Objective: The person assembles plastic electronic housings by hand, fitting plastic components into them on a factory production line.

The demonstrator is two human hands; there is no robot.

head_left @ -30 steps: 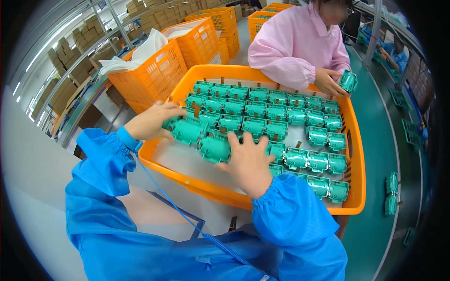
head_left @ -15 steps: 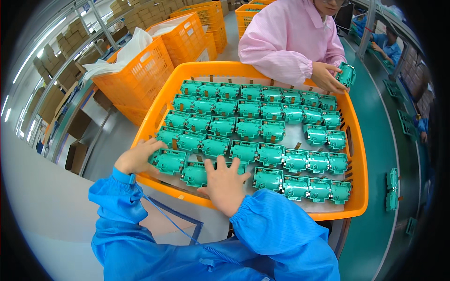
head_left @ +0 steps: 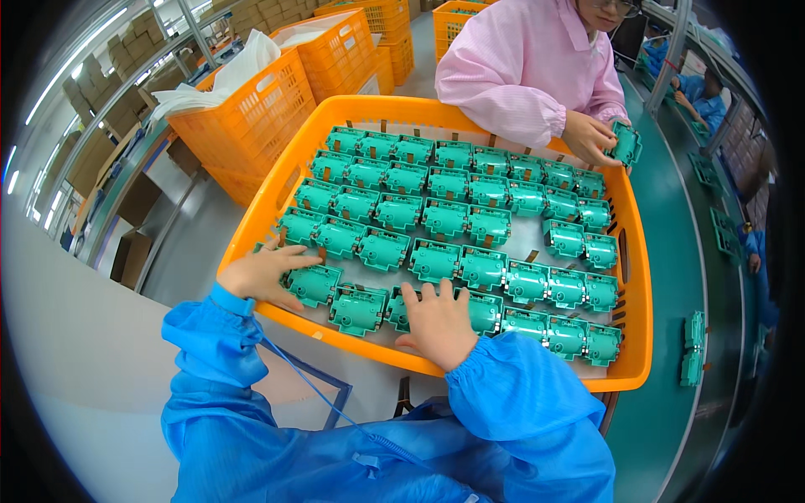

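A big orange plastic crate (head_left: 335, 342) in front of me holds rows of green plastic housings with small metal contacts. My left hand (head_left: 267, 272) is at the near-left corner, its fingers apart around the left end of a green housing (head_left: 314, 286) in the front row. My right hand (head_left: 440, 325) lies over the middle of that row, fingers spread on the housings and partly hiding them. Between my hands sits another housing (head_left: 358, 309). Brown tabs stick up between the rows.
Across the crate, a person in a pink smock (head_left: 511, 71) holds one green housing (head_left: 625, 144) over its far-right corner. A green conveyor (head_left: 662, 251) with more housings (head_left: 693, 349) runs along the right. Orange crates (head_left: 251, 117) stand at the back left.
My right hand has moved right along the front row, uncovering the housing to its left. My left hand stays at the row's left end, with its fingers further over the housing.
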